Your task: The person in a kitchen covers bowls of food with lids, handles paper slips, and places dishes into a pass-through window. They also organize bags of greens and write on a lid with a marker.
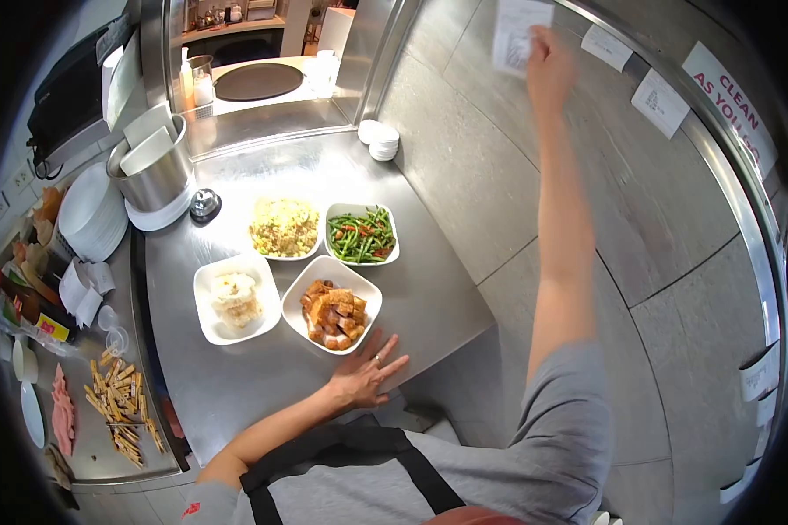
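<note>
My right hand [549, 66] is raised at the top, fingers closed on a printed order slip [512, 37], blurred by motion. My left hand [368, 378] lies flat on the steel counter [429, 324], fingers spread, a ring on one. Its fingertips are close to a square white bowl [369, 302] of browned, sliced meat [334, 313]. Beside that bowl stands another with a pale mound, perhaps rice [235, 300]. Behind them are a bowl of fried rice [284, 227] and one of green beans [362, 234] with red pieces.
A service bell [205, 206] stands left of the food, near a metal container [151, 166] and stacked plates [96, 214]. Small white dishes [382, 143] sit at the back corner. Slips [660, 102] hang from a rail [731, 188] at right. Clothespins [121, 398] lie at far left.
</note>
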Available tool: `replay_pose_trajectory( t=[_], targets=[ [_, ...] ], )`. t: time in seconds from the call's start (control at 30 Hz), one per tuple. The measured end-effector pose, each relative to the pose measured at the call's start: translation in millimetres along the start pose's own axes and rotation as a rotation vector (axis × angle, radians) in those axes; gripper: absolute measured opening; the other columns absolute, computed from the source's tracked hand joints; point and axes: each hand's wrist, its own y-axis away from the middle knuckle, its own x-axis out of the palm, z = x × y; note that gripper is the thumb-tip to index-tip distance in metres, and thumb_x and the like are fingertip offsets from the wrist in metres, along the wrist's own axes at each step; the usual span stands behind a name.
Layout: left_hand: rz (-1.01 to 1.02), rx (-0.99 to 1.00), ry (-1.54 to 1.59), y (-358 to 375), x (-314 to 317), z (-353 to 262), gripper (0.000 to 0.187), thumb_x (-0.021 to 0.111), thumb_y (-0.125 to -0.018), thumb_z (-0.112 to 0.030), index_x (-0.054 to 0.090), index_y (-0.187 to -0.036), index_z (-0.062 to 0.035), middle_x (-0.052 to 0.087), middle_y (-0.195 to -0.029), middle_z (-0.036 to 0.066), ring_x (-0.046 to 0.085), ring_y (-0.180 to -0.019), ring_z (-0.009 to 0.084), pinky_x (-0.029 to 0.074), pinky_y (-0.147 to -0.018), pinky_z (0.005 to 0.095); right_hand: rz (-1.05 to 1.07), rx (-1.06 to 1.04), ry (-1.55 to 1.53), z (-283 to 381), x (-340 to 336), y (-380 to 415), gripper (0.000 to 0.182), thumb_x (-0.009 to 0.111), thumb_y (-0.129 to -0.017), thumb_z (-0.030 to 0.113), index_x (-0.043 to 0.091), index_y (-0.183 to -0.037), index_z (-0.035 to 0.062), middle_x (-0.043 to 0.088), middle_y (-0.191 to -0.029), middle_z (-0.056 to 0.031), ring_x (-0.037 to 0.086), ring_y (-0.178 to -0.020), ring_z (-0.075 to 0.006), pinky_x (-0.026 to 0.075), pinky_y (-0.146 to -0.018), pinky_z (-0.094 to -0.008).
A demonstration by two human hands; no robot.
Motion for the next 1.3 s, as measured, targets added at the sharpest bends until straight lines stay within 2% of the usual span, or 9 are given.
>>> replay_pose_trajectory(
  t=[0.13,0.57,0.73,0.93,1.03,1.1,1.17,1.23,1.3],
  targets=[
    [-0.03,0.0,0.017,0.6,2.1,2.1,0.083,0.063,-0.068,-0.05,0.025,-0.138,-0.0266,0.008,-0.147,0.011,0.008,-0.133,0.0392,0.013,-0.103,0.0573,0.005,0.158,0.428,-49.1,21.7,-43.2,0.017,0.058,-0.067,0.008,0.063,-0.082,0.0033,0.064,-0.077,-0.0169,0.062,-0.074,-0.0341,0.049,-0.066,-0.0399],
    [-0.029,0.011,0.026,1.5,-3.2,2.1,0.082,0.064,-0.068,-0.049,0.028,-0.137,-0.0249,0.01,-0.146,0.012,0.012,-0.132,0.0398,0.017,-0.104,0.0544,-0.065,0.176,0.403,-69.4,20.6,-56.5,0.022,0.059,-0.078,0.023,0.059,-0.093,0.0069,0.064,-0.082,-0.0161,0.062,-0.079,-0.037,0.048,-0.068,-0.0446],
    [-0.088,0.007,0.073,1.4,5.5,2.9,0.082,0.065,-0.066,-0.044,0.028,-0.137,-0.0264,0.012,-0.146,0.012,0.011,-0.132,0.0404,0.017,-0.103,0.0563,0.094,0.252,0.408,-37.9,-7.1,-2.6,0.027,0.057,-0.081,0.033,0.057,-0.092,0.0074,0.065,-0.082,-0.012,0.061,-0.083,-0.0353,0.048,-0.069,-0.0446],
    [-0.234,0.148,0.03,2.4,36.9,6.5,0.062,0.054,-0.077,-0.035,0.033,-0.134,-0.0241,0.016,-0.145,0.01,0.021,-0.13,0.0385,0.019,-0.102,0.0553,0.583,0.301,0.769,-52.8,-41.8,98.9,0.037,0.046,-0.086,0.042,0.06,-0.091,0.008,0.062,-0.083,-0.0137,0.06,-0.076,-0.034,0.048,-0.068,-0.0446],
    [-0.325,0.211,-0.05,16.2,61.1,10.1,0.051,0.046,-0.082,-0.027,0.037,-0.132,-0.0203,0.023,-0.144,0.009,0.023,-0.13,0.0347,0.018,-0.103,0.0533,0.675,0.37,0.625,-19.3,-77.4,139.1,0.029,0.051,-0.085,0.032,0.063,-0.092,0.006,0.063,-0.089,-0.0146,0.06,-0.081,-0.0314,0.048,-0.07,-0.0394],
    [-0.349,0.263,0.05,35.9,73.9,14.4,0.045,0.044,-0.083,-0.021,0.042,-0.128,-0.0174,0.03,-0.14,0.008,0.025,-0.13,0.0317,0.018,-0.104,0.0516,0.602,0.186,0.449,-69.7,-88.0,200.8,0.037,0.051,-0.086,0.038,0.063,-0.101,0.0064,0.063,-0.094,-0.0146,0.06,-0.084,-0.0318,0.048,-0.073,-0.0382],
    [-0.18,0.208,0.114,75.6,51.5,4.6,0.04,0.045,-0.084,-0.021,0.046,-0.124,-0.0152,0.031,-0.14,0.008,0.025,-0.129,0.0313,0.017,-0.103,0.0531,0.741,0.186,0.512,-50.1,-119.5,225.3,0.044,0.046,-0.087,0.043,0.06,-0.108,0.0061,0.063,-0.098,-0.0147,0.06,-0.088,-0.0316,0.047,-0.073,-0.04],
    [-0.281,0.175,0.175,124.0,41.8,1.7,0.03,0.046,-0.087,-0.024,0.055,-0.112,-0.0097,0.047,-0.127,0.01,0.041,-0.119,0.0292,0.03,-0.098,0.0478,0.816,0.157,0.46,-87.0,-133.8,264.1,0.047,0.046,-0.087,0.045,0.057,-0.113,0.0082,0.061,-0.097,-0.0193,0.059,-0.085,-0.035,0.047,-0.07,-0.0411],
    [-0.159,-0.002,0.679,187.4,-0.8,1.8,0.026,0.048,-0.088,-0.024,0.059,-0.102,-0.0053,0.057,-0.109,0.011,0.053,-0.103,0.0261,0.039,-0.088,0.0413,0.853,0.15,0.414,-115.0,-133.0,321.1,0.042,0.049,-0.086,0.04,0.057,-0.11,0.0058,0.062,-0.093,-0.0177,0.06,-0.083,-0.0327,0.047,-0.07,-0.0406]
  ],
)
